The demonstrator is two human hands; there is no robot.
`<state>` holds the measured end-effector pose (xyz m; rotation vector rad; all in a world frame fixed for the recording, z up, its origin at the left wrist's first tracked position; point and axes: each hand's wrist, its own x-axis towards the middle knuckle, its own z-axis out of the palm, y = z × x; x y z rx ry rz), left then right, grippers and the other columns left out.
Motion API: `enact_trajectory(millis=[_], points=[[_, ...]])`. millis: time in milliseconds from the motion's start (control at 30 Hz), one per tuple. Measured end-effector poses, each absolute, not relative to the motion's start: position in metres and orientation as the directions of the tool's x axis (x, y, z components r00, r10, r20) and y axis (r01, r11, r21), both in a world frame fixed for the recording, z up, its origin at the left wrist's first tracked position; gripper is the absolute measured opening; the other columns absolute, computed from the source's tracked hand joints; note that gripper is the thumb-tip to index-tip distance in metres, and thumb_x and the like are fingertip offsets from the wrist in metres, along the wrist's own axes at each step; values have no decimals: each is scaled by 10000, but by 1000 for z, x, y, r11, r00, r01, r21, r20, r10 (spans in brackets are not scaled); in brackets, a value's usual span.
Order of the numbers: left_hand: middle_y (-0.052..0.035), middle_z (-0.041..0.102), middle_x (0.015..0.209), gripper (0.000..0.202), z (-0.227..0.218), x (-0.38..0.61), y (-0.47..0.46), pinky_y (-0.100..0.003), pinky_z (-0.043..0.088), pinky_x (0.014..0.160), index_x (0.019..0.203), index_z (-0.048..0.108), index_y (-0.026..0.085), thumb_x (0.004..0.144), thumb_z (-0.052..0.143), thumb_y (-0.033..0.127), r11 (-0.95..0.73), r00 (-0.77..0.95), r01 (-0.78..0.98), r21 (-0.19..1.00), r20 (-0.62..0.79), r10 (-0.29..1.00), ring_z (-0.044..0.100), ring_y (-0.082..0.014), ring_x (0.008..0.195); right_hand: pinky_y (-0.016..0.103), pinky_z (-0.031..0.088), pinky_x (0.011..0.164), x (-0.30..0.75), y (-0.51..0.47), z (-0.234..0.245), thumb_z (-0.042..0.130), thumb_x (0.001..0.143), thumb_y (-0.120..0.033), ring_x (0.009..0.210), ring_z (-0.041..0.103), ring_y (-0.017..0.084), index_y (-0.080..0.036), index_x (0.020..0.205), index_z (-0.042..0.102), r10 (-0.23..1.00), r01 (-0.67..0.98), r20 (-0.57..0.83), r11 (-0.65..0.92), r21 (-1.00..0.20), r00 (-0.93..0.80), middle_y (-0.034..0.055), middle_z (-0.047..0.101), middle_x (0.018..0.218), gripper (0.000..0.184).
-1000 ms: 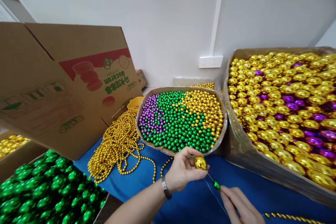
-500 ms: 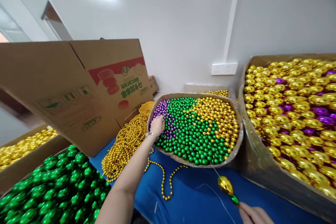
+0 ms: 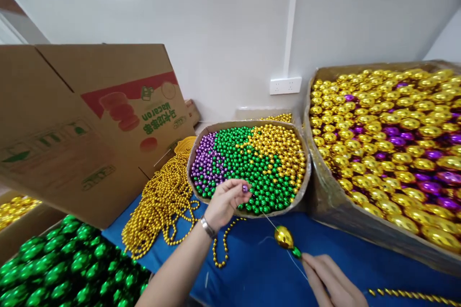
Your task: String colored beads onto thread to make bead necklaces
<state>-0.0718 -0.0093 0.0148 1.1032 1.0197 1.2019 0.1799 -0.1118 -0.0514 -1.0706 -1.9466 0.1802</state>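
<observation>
Pinched between the fingertips of my left hand [image 3: 226, 201] is a small shiny purple bead [image 3: 245, 188]. That hand is over the front edge of an oval cardboard box [image 3: 306, 172] holding purple, green and gold round beads. Low on the right, my right hand [image 3: 329, 276] grips a green bead [image 3: 296, 253] by its end. Against the green bead sits a larger gold oval bead [image 3: 284, 237]. A thin needle [image 3: 268, 220] sticks out of the gold bead toward the box, and a pale thread trails below.
Gold bead strings [image 3: 158, 201] are heaped left of the box on the blue cloth [image 3: 252, 268]. A large cardboard box [image 3: 313, 201] of gold and purple oval beads stands right. Big green beads [image 3: 72, 264] fill the lower left, below a tall carton [image 3: 137, 153].
My left hand has come out of the purple beads, moving right and nearer, with one bead pinched. My right hand has shifted left and up. The view has turned to the right.
</observation>
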Motion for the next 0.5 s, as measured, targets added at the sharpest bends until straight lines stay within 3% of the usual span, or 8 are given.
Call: enact_trajectory(millis=[67, 167, 333, 500], points=[[-98, 673, 935, 241, 12, -55, -28, -233, 511, 649, 909, 648, 119, 752, 684, 297, 156, 177, -397, 904, -92, 980, 643, -131, 727, 174, 522, 638, 177, -114, -49, 416, 932, -279, 688, 655, 126, -192, 1036, 611, 751, 617, 621, 603, -505, -226, 39, 642, 777, 238], [-79, 674, 867, 215, 8, -41, -40, -225, 501, 631, 872, 662, 114, 721, 721, 255, 212, 207, -477, 853, -125, 970, 638, -124, 703, 189, 517, 617, 177, -118, -48, 416, 930, -284, 675, 650, 133, -191, 1001, 622, 772, 628, 604, 573, -527, -198, 44, 636, 772, 237], [-61, 668, 881, 188, 6, -32, -44, -238, 498, 656, 848, 673, 125, 708, 733, 235, 187, 195, -434, 881, -110, 975, 636, -127, 726, 190, 508, 599, 179, -123, -49, 404, 933, -283, 656, 642, 127, -186, 993, 628, 788, 648, 588, 547, -531, -183, 46, 633, 765, 252], [-46, 668, 810, 203, 10, -31, -47, -238, 485, 678, 848, 676, 134, 697, 739, 254, 60, 150, -259, 964, -22, 989, 607, -116, 713, 191, 506, 585, 186, -124, -54, 381, 939, -278, 639, 641, 124, -190, 1009, 628, 785, 677, 581, 548, -491, -214, 44, 637, 755, 272]])
